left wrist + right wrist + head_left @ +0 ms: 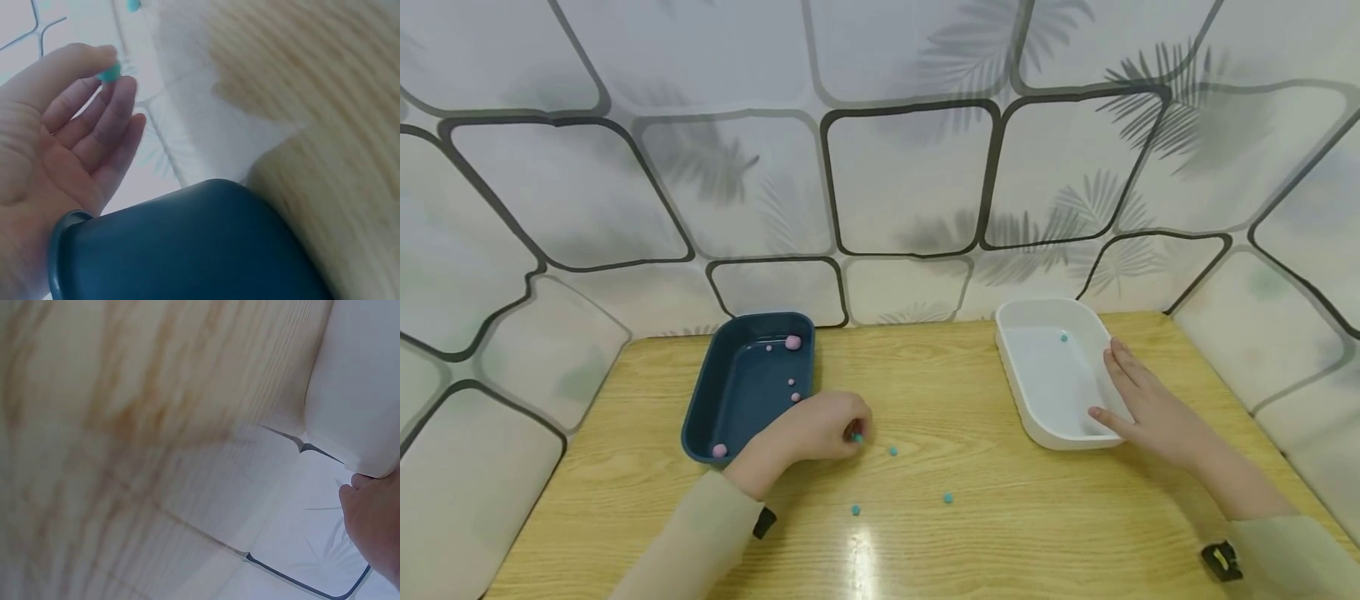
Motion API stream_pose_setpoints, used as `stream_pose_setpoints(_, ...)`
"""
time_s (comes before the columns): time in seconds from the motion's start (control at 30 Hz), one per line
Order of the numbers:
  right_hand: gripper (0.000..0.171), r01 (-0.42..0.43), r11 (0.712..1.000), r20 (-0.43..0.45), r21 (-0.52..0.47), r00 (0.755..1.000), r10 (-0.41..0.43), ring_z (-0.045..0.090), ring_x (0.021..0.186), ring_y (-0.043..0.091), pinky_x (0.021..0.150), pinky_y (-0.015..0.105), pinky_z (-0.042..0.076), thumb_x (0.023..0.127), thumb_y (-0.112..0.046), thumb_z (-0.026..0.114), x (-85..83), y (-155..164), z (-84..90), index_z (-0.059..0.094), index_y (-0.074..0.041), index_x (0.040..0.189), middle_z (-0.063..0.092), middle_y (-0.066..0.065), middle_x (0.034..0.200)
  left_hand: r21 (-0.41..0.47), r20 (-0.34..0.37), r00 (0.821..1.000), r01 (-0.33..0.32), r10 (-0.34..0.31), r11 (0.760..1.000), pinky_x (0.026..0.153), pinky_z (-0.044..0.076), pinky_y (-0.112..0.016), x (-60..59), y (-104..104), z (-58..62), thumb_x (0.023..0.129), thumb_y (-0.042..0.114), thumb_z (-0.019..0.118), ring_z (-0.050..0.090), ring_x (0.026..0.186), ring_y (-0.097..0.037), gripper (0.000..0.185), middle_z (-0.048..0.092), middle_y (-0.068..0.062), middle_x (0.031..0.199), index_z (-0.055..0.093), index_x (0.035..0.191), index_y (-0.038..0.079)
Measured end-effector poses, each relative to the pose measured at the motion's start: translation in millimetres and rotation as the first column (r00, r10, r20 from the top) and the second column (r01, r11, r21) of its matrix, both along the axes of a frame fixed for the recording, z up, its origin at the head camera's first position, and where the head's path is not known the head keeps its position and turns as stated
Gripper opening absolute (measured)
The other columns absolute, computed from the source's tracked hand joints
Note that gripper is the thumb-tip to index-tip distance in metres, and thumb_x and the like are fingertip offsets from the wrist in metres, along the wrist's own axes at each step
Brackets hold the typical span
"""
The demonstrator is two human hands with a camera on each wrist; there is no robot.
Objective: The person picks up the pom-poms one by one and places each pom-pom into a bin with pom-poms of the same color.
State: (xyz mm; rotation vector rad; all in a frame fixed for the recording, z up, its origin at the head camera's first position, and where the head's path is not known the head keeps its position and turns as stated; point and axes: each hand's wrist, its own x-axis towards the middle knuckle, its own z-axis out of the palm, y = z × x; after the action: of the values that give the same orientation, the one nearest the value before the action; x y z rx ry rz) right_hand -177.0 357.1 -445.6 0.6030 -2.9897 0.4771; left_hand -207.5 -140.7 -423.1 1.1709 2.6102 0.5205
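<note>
Left grip (820, 429) pinches teal bead (109, 73) above wooden table (1000, 517); right grip (1138, 400) flat on white tray (1037, 417).

Wooden table (1015, 533): blue tray (702, 410), white tray (1017, 372), three loose teal beads (892, 451).

Your arms wear loose, pale beige long sleeves (700, 533) that end just behind each bare hand. Under the cuff of your left hand (816, 429) sits a small black clip; behind your right hand (1150, 408), a black clip with a yellow mark.
</note>
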Motion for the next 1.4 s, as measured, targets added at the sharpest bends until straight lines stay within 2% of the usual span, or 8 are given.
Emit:
stream_pose_setpoints(0.27, 0.093, -0.008, 1.000, -0.023, 0.006, 1.000, 0.008, -0.008, 0.167, 0.035, 0.120, 0.009, -0.017, 0.107, -0.037, 0.062, -2.4, 1, -1.3, 0.010, 0.013, 0.164, 0.000, 0.031, 0.176, 0.124, 0.072, 0.997, -0.048, 0.040, 0.991, 0.068, 0.051, -0.020, 2.6, -1, -0.7, 0.093, 0.004, 0.074, 0.057, 0.073, -0.004, 0.014, 0.067, 0.006, 0.083, 0.074, 0.087, 0.016)
stream_pose_setpoints(0.5, 0.094, -0.002, 1.000, -0.012, 0.004, 1.000, 0.002, -0.002, 0.167, 0.041, 0.120, 0.009, -0.017, 0.106, -0.038, 0.063, -1.9, 1, -1.5, 0.010, 0.013, 0.165, 0.000, 0.030, 0.176, 0.216, 0.109, 0.993, -0.073, 0.050, 0.974, 0.072, 0.054, -0.022, 2.7, -1, -2.3, 0.093, 0.004, 0.075, 0.062, 0.077, -0.006, 0.008, 0.070, 0.005, 0.086, 0.075, 0.093, 0.012)
stream_pose_setpoints(0.67, 0.094, 0.001, 1.000, -0.002, 0.008, 1.000, -0.001, -0.002, 0.166, 0.042, 0.121, 0.010, -0.017, 0.106, -0.039, 0.062, -1.5, 1, -1.2, 0.010, 0.013, 0.165, -0.001, 0.030, 0.176, 0.267, 0.127, 0.991, -0.080, 0.047, 0.960, 0.076, 0.058, -0.023, 1.8, 1, -2.5, 0.094, 0.006, 0.076, 0.065, 0.081, -0.005, 0.006, 0.072, 0.003, 0.092, 0.076, 0.100, 0.008)
stream_pose_setpoints(1.03, 0.093, -0.006, 1.000, -0.007, 0.003, 1.000, 0.006, -0.002, 0.166, 0.044, 0.122, 0.012, -0.017, 0.107, -0.038, 0.062, -0.8, 1, -1.0, 0.010, 0.014, 0.164, -0.003, 0.030, 0.176, 0.337, 0.096, 0.995, -0.064, 0.033, 0.939, 0.078, 0.061, -0.025, -4.2, 15, -4.4, 0.095, 0.005, 0.076, 0.066, 0.083, -0.003, 0.009, 0.076, -0.001, 0.097, 0.077, 0.103, 0.008)
stream_pose_setpoints(1.4, 0.093, 0.001, 1.000, 0.022, 0.005, 1.000, -0.001, -0.004, 0.166, 0.044, 0.125, 0.015, -0.018, 0.107, -0.038, 0.061, 0.6, -1, 1.4, 0.008, 0.013, 0.164, -0.003, 0.031, 0.176, 0.344, 0.052, 0.999, -0.033, 0.016, 0.939, 0.084, 0.065, -0.039, -7.3, 44, -3.9, 0.097, 0.008, 0.077, 0.072, 0.086, -0.010, 0.008, 0.078, -0.003, 0.100, 0.078, 0.105, 0.007)
